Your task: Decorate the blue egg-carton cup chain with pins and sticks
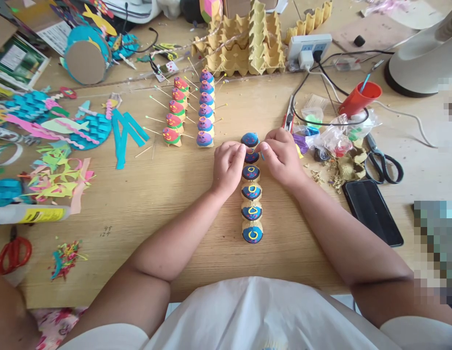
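An egg-carton strip point(252, 212) stands lengthwise in front of me, its humps covered in blue clay with yellow clay rings on several of them. At its far end, my left hand point(229, 164) is closed beside the second hump, thumb and fingers pressed together. Opposite it, my right hand point(282, 154) is closed in a pinch over the same hump. What either set of fingertips holds, if anything, is too small or hidden to name. Beyond stand a red-and-green egg-carton strip point(176, 108) and a purple-and-blue one point(206, 112), both with sticks poking out.
Scissors point(382, 163), a phone point(373, 212) and a red cup point(359, 98) are on the right, near a power strip point(309, 46) with cables. Egg cartons point(229, 56) lie at the back. Paper crafts, a glue bottle point(32, 214) and red-handled scissors point(14, 252) occupy the left.
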A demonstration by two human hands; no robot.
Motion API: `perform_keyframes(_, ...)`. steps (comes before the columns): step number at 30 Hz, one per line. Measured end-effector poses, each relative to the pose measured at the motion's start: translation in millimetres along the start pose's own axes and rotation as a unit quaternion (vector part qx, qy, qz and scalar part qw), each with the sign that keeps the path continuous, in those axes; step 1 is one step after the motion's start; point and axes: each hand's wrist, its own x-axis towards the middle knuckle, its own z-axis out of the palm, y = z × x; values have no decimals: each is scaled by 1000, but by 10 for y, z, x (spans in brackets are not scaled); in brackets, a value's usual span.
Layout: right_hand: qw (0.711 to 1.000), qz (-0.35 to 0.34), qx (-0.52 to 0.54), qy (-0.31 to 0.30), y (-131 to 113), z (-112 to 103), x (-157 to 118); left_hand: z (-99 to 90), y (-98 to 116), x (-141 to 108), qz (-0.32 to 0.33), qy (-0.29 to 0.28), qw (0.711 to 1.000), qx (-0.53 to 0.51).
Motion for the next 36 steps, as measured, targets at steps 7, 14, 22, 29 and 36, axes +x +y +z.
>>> perform_keyframes(7, 1000, 0, 8, 0, -1, 2, 3, 9, -6, 1, 0, -3, 1000, -6)
perform_keyframes(14, 1000, -3, 6, 3, -7, -4, 2, 1, -8, 7, 1, -5, 1000, -12)
perform_keyframes(22, 1000, 9, 12, -6, -2, -3, 7, -4, -3, -1, 5, -6, 1000, 0)
perform_keyframes(29, 1000, 13, 3, -7, -13, -6, 7, -16, 19, -1, 5, -4, 1000, 15)
perform_keyframes(36, 1000, 13, 2, -7, -13, -8, 7, -19, 26, -4, 6, -13, 1000, 15)
